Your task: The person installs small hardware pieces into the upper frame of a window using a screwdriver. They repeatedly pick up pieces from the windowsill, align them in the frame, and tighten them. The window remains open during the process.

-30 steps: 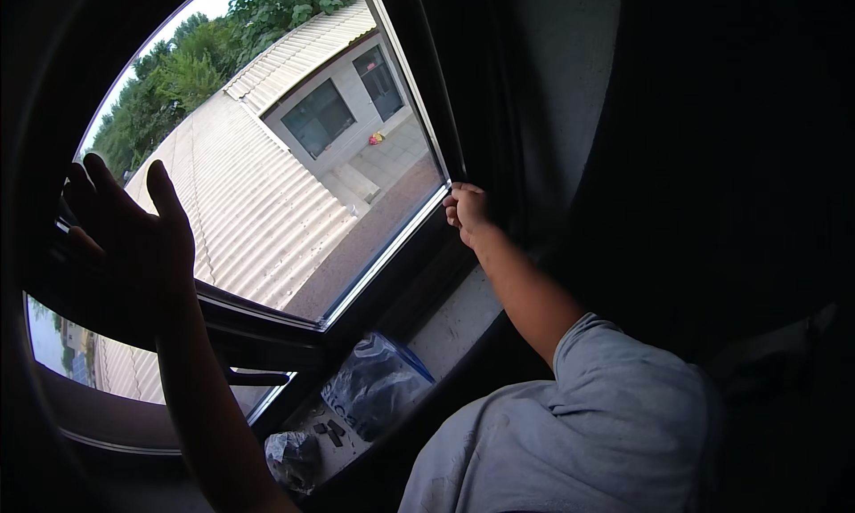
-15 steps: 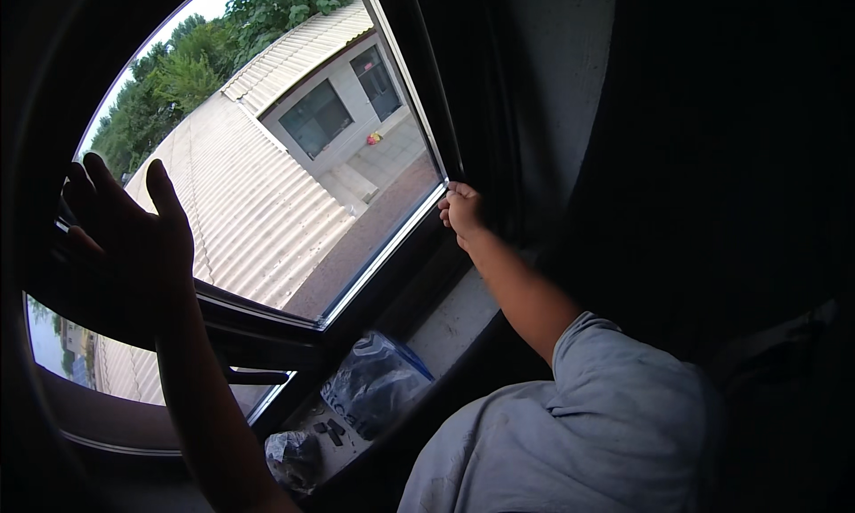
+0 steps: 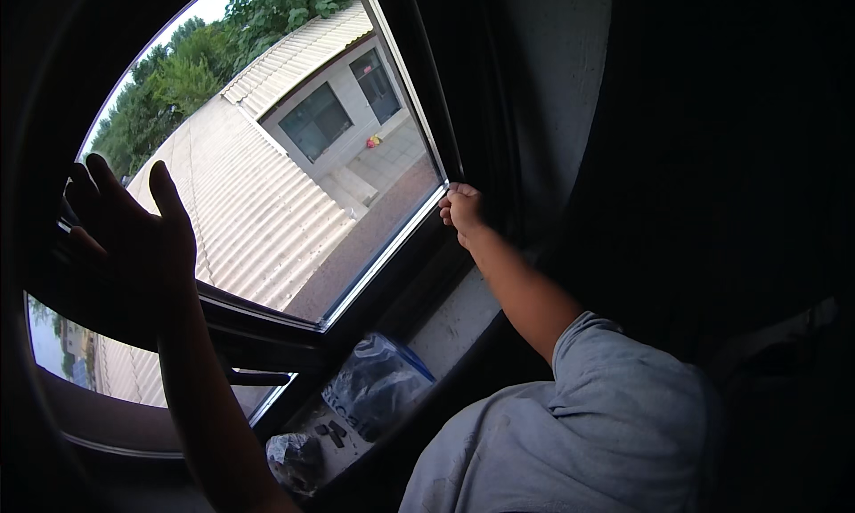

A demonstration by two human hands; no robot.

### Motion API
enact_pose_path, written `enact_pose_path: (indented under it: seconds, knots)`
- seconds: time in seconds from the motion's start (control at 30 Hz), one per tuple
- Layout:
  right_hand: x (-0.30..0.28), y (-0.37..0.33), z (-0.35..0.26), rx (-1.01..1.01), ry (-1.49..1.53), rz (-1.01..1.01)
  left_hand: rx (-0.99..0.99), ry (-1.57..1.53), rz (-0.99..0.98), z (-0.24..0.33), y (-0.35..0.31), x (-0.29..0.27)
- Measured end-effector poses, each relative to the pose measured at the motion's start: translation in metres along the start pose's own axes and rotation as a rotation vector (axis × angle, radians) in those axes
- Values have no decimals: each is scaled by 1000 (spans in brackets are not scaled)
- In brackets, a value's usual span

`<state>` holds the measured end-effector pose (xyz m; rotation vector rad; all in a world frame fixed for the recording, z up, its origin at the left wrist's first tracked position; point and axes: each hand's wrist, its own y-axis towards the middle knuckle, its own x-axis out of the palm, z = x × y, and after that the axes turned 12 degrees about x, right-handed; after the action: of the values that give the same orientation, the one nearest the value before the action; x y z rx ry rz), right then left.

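My left hand (image 3: pixel 142 237) is spread, thumb apart, before the left side of the window frame (image 3: pixel 396 265); a clear plastic bag (image 3: pixel 378 386) lies on the sill (image 3: pixel 456 324); my right hand (image 3: pixel 463 210), fingers curled, meets the frame's right corner, any pinch I cannot tell

Sill (image 3: pixel 456 315): pale and gritty, slanting across our view.
Bag (image 3: pixel 378 384): we see clear plastic, one blue edge.
Bundle (image 3: pixel 294 460): crumpled, shiny, to our left.
Dark pieces (image 3: pixel 336 430): small, clustered, we spot them between bag and bundle.
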<state>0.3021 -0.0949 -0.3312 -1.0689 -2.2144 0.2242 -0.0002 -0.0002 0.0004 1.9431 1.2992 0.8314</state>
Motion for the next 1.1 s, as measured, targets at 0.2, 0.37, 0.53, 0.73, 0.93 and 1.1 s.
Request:
enact_pose_path:
  seconds: [0.2, 0.37, 0.53, 0.73, 0.93, 1.1]
  knots:
    - [17, -24, 2, 103, 101, -14, -7, -4, -10, -1, 0, 0]
    - [11, -13, -13, 190, 143, -67, -16, -2, -26, 1, -1, -1]
    - [8, -15, -7, 184, 114, -89, -4, -1, -17, 2, 3, -3]
    - [23, -28, -7, 164, 79, 4, 0, 3, -22, 1, 0, -3]
    - [14, -10, -18, 136, 52, -48, 8, -3, -4, 1, 2, -2]
    - [10, -11, -21, 212, 77, -58, 14, 34, -17, 0, 2, -4]
